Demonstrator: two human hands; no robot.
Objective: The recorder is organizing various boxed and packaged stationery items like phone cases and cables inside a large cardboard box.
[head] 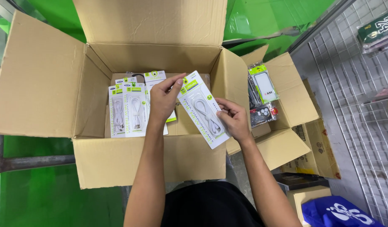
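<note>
My left hand [162, 98] pinches the top corner of a white cable package [203, 110] with a green header label; my right hand [234, 118] grips its lower right edge, fingers closed on it. The package is tilted above the open cardboard box [42, 84]. Matching white-and-green packages [126, 111] stand along the box's left inner wall. A smaller box [295, 101] at right holds clear-packed dark items.

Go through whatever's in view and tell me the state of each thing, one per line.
Big cardboard box: flaps open.
Held cable pack: sealed, tilted, gripped by both hands.
Left hand: pinching the pack's top.
Right hand: gripping its lower edge.
Cable packs in box: lying flat, overlapping.
Smaller box: open.
</note>
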